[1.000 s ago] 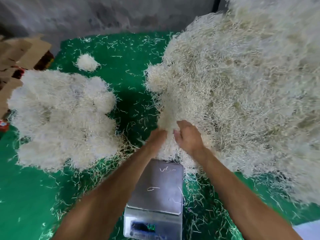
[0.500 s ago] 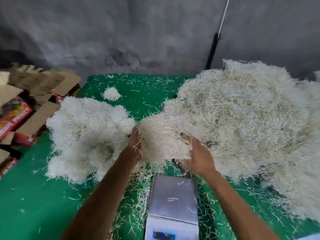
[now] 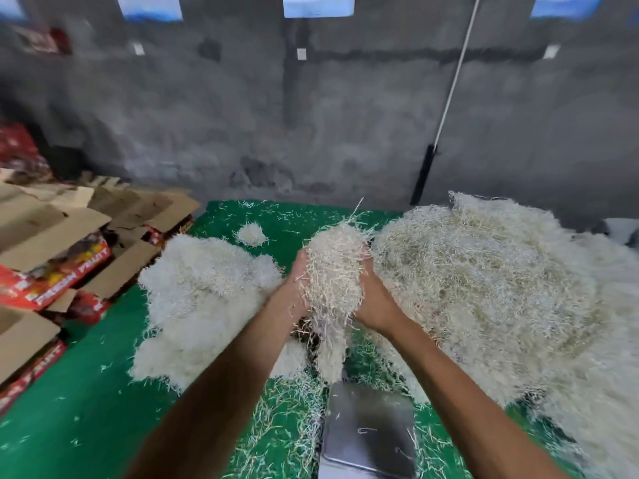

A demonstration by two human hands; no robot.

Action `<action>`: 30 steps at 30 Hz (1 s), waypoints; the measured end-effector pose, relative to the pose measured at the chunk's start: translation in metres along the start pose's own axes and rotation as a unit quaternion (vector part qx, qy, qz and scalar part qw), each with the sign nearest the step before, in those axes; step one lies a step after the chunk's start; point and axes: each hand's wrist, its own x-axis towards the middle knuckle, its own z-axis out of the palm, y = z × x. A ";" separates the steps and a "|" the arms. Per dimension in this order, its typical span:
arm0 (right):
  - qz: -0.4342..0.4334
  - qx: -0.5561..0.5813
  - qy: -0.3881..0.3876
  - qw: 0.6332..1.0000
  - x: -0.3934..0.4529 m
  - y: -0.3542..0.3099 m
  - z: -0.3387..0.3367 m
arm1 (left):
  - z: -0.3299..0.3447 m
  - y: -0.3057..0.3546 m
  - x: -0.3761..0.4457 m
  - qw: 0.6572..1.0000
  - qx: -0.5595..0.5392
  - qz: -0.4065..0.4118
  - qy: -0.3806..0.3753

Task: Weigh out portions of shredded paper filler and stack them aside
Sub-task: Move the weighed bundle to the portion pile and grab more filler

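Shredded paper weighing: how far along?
Done: a white heap of weighed portions lies left on the green mat. In hand: left hand and right hand hold a cream clump of shreds above the steel scale, its pan nearly bare. Left: the big cream pile.

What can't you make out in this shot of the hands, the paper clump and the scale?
- Scale, head view: its display is cut off by the bottom edge, so no reading.
- Left hand and right hand: fingertips are buried in the paper clump, so the exact grip is hidden.
- Cardboard boxes: the print is blurred and partly cut off by the left edge.
- Big paper heap: runs past the right edge.
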 end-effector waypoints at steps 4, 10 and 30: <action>0.058 -0.017 0.065 0.996 0.015 0.004 -0.022 | 0.015 0.054 -0.003 0.992 0.114 0.056 -0.004; 0.063 -0.237 0.111 0.963 0.036 0.039 -0.071 | 0.034 0.075 0.022 0.951 0.295 0.081 -0.037; -0.133 -0.324 0.127 0.928 0.029 0.048 -0.117 | 0.037 0.051 0.143 0.864 0.470 0.004 0.182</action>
